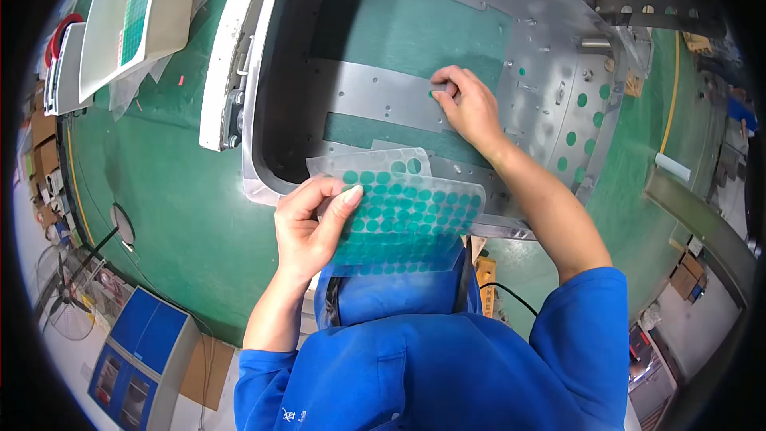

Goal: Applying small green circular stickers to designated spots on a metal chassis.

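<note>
Grips green-dotted clear plastic sheets (407, 227) by one edge w/ L hand (307, 223), prob. to leave dots (413, 166) exposed. Pinches small green piece (433, 94), R hand (471, 108), over grey metal housing (359, 84).

Lettering (288, 414) on blue shirt (343, 375), on yellow bar (486, 273)

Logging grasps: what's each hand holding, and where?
Left hand: green-dotted sheets, by the left edge. Right hand: apparently a green dot, hold point unclear.
</note>
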